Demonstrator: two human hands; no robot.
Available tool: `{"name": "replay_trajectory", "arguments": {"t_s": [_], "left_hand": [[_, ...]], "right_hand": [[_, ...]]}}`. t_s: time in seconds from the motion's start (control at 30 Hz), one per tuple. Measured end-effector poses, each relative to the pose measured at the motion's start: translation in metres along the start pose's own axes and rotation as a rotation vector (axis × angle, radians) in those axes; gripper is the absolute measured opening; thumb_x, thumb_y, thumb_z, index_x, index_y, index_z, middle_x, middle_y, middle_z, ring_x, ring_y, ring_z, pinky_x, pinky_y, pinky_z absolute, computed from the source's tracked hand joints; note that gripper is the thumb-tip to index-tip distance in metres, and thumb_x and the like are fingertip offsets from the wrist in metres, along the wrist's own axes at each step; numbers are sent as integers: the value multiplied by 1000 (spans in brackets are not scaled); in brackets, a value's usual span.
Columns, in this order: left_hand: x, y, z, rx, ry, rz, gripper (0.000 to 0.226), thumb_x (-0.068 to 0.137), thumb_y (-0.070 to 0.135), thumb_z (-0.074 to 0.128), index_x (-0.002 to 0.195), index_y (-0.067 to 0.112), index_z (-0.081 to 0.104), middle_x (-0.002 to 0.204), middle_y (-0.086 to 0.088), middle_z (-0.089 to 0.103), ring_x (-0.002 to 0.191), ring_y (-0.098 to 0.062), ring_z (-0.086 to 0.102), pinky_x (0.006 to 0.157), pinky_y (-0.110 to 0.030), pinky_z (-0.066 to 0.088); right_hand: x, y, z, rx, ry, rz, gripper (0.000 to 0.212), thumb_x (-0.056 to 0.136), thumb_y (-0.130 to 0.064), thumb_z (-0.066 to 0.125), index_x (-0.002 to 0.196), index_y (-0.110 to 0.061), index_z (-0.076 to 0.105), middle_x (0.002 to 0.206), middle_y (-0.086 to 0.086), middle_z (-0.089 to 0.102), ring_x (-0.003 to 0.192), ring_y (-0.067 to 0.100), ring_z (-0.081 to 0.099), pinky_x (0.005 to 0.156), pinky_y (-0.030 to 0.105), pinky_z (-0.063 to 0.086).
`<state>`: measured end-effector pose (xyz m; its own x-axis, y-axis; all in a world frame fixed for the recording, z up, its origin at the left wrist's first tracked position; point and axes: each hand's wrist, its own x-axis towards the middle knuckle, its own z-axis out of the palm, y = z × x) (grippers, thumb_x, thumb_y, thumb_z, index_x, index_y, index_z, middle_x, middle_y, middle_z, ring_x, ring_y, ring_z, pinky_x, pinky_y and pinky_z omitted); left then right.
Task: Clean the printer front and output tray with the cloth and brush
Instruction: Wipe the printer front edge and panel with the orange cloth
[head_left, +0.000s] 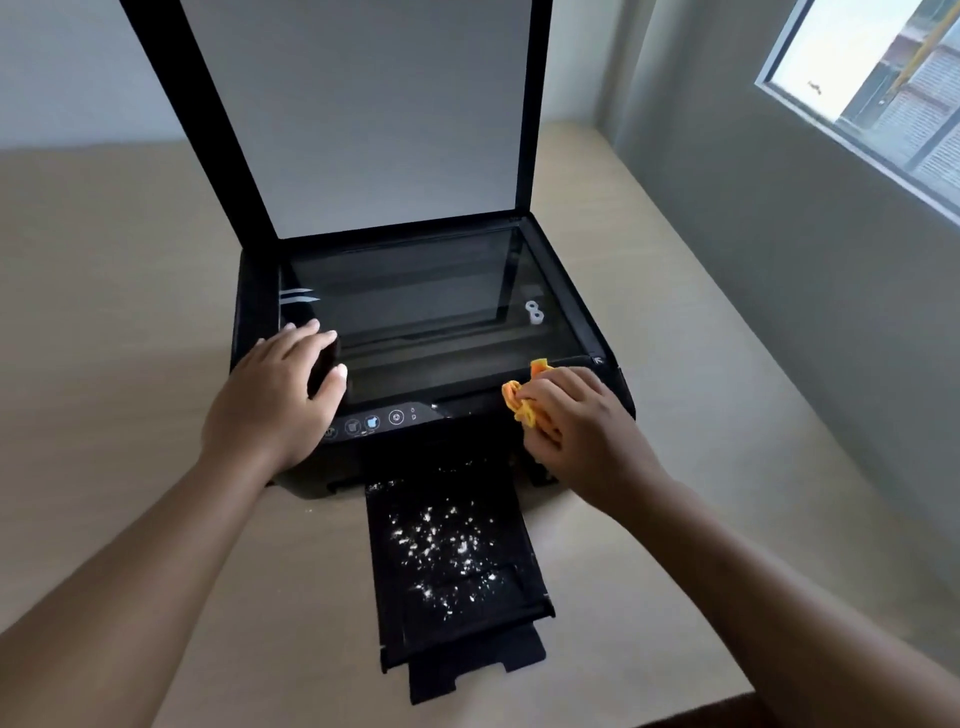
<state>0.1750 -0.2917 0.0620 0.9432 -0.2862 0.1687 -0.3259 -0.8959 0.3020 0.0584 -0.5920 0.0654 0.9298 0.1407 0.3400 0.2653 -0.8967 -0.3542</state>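
Closest to me, below and to the inside of my cloth grip, the output tray is pulled out over the table, and white specks are scattered across its floor. That part is not yet cleaned. I'd leave it for the brush, since a cloth would likely smear the crumbs or push them into the slot.

My right hand has its fingers curled round the bunched orange cloth, with folds poking out past the fingertips. It presses the cloth on the front lip of the printer, near the right corner. To do this stroke well, I think I should keep the wad flat under the fingers and draw it sideways along the lip toward my other hand. I should lift before the control panel, so no button gets pressed.

Across from the grip, my left hand rests on the printer's front left corner and steadies the body. Something dark sits between its thumb and fingers. I cannot tell whether that is the brush or part of the printer, nor whether the hand grips it.

Beyond both hands lies the scanner glass, with the lid standing open behind it. I'd keep the wiping pressure downward so the lid doesn't rock.
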Motion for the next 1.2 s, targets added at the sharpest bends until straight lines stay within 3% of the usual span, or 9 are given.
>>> {"name": "replay_trajectory", "arguments": {"t_s": [0.23, 0.43, 0.6, 0.7, 0.97, 1.07, 1.13, 1.2], "left_hand": [[-1, 2, -1, 2, -1, -11, 58, 91, 50, 33, 142, 25, 47, 154, 5, 38, 145, -15, 27, 121, -36, 17], [-1, 2, 0, 0, 7, -18, 57, 91, 49, 35, 141, 26, 47, 154, 6, 39, 145, -14, 27, 120, -37, 18], [-2, 0, 0, 8, -2, -23, 58, 90, 50, 34, 141, 26, 47, 154, 6, 39, 145, -14, 27, 120, -37, 18], [-1, -1, 0, 11, -9, -21, 59, 89, 51, 34, 141, 27, 47, 154, 6, 39, 146, -13, 26, 120, -37, 18], [-2, 5, -3, 19, 6, -23, 58, 88, 49, 35, 139, 25, 48, 153, 4, 40, 144, -16, 30, 120, -38, 20], [-2, 4, -3, 27, 1, -23, 59, 88, 50, 34, 139, 25, 47, 153, 4, 40, 144, -16, 29, 120, -38, 19], [-2, 4, -3, 27, -4, -23, 59, 88, 50, 35, 140, 25, 47, 153, 4, 40, 145, -15, 28, 120, -38, 19], [-3, 4, -3, 31, -2, -23, 59, 88, 50, 34, 140, 25, 47, 153, 4, 40, 145, -15, 28, 120, -39, 19]], "right_hand": [[12, 7, -2, -35, 14, 31, 18, 80, -25, 55, 95, -18, 60, 94, -6, 60, 91, 24, 51, 77, 41, 45], [15, 17, 1, -62, 155, 164, 11, 78, -19, 57, 88, -14, 59, 89, 0, 58, 82, 25, 48, 73, 39, 44], [26, 8, -1, -84, 14, 16, 17, 76, -29, 53, 85, -14, 58, 81, -1, 55, 76, 23, 48, 69, 37, 44], [24, 29, -15, -63, 12, 53, 22, 78, -33, 51, 88, -15, 57, 80, 2, 56, 73, 25, 50, 64, 39, 46], [10, 23, 13, -95, 247, 159, 18, 78, -18, 60, 94, -12, 63, 94, 6, 57, 91, 30, 48, 76, 39, 42], [17, 13, 16, -83, 195, -25, 18, 78, -21, 58, 93, -12, 64, 93, 5, 58, 88, 31, 52, 77, 43, 45], [15, 10, 18, -119, 122, -185, 23, 81, -23, 57, 100, -13, 65, 99, 5, 60, 95, 28, 52, 83, 38, 44], [11, 18, 18, -126, 167, -170, 28, 83, -22, 56, 109, -17, 63, 105, 6, 61, 100, 28, 51, 85, 37, 42]]}}
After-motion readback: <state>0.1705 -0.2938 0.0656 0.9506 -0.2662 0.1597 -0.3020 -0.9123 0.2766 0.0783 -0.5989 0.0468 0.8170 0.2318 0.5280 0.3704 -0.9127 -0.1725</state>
